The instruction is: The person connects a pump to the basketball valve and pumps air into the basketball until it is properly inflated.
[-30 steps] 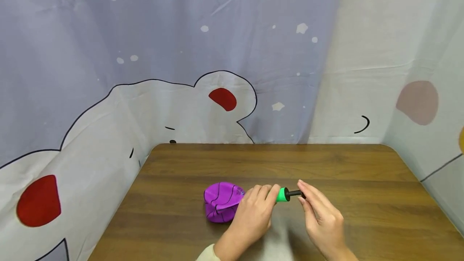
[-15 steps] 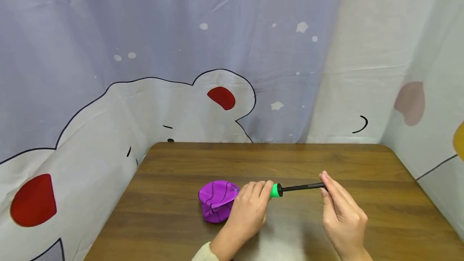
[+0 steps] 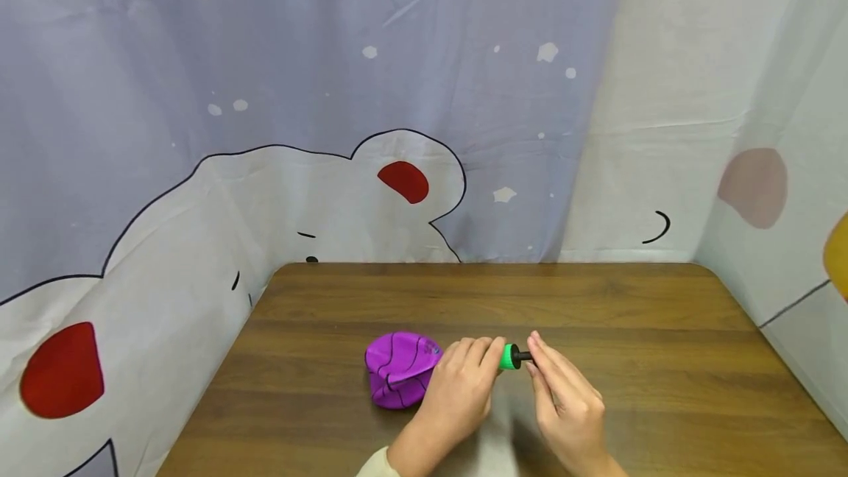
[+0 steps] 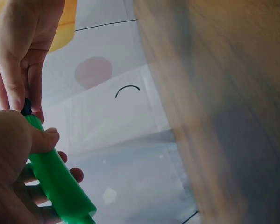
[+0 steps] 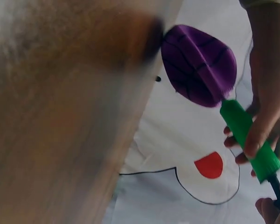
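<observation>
My left hand (image 3: 460, 385) grips the green barrel of a hand air pump (image 5: 245, 135), fingers wrapped round it in both wrist views. On the pump's nozzle end sits a purple ball (image 3: 400, 370) with black lines, partly inflated and creased. My right hand (image 3: 570, 403) pinches the black plunger handle at the pump's other end. Only a short piece of the black rod (image 3: 525, 355) shows between the barrel and the right fingertips. In the left wrist view the green barrel (image 4: 60, 186) slants down, its nozzle cut off at the frame's bottom.
A brown wooden table (image 3: 629, 300) lies beneath the hands. Behind it and at both sides hangs a printed cloth (image 3: 517, 94) with white bear shapes and red patches.
The right hand drew the plunger rod far out to the right, then pushed it back in toward the barrel. The left hand and ball stayed nearly in place.
</observation>
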The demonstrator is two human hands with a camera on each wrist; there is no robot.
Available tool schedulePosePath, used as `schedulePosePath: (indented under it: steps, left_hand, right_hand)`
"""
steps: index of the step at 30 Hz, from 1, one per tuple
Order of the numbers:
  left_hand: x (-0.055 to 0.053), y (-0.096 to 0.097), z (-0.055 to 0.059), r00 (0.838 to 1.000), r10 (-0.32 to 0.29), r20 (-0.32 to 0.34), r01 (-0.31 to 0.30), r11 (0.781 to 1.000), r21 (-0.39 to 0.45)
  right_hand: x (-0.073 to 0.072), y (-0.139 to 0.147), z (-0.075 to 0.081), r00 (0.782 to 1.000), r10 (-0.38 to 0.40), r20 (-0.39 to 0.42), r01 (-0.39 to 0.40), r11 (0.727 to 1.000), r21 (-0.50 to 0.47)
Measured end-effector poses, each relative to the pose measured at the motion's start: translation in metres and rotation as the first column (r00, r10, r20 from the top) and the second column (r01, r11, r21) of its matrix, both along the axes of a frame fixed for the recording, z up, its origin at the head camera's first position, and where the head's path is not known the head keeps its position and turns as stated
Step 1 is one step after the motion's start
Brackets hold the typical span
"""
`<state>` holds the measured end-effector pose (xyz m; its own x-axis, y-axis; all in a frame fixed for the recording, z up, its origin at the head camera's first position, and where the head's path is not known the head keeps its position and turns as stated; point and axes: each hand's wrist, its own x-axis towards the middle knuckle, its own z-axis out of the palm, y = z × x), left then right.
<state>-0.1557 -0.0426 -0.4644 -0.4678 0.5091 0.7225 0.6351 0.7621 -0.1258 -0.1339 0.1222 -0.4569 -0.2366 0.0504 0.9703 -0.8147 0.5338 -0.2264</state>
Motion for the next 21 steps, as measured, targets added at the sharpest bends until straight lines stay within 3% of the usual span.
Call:
schedulePosePath:
  steps: [6, 11, 15, 21]
  left_hand:
    - [-0.002, -0.002, 0.002, 1.0, -0.008, -0.018, 0.008, 1.0, 0.003]
    - [-0.004, -0.005, 0.004, 0.999, -0.003, 0.042, 0.003, 1.0, 0.02]
    - [-0.006, -0.007, 0.003, 0.999, 0.005, 0.036, -0.006, 0.999, 0.033]
    - [-0.006, -0.007, 0.004, 0.999, 0.013, 0.051, -0.015, 0.999, 0.041]
  right_hand:
    - [-0.003, 0.014, 0.006, 1.0, 0.028, 0.005, -0.028, 0.999, 0.037]
    - [-0.001, 0.03, 0.025, 0.999, -0.044, -0.028, 0.044, 0.999, -0.029]
    - [0.003, 0.041, 0.039, 0.994, -0.112, -0.015, 0.111, 0.99, -0.089]
    - [0.005, 0.037, 0.038, 0.992, -0.126, 0.007, 0.126, 0.986, -0.112]
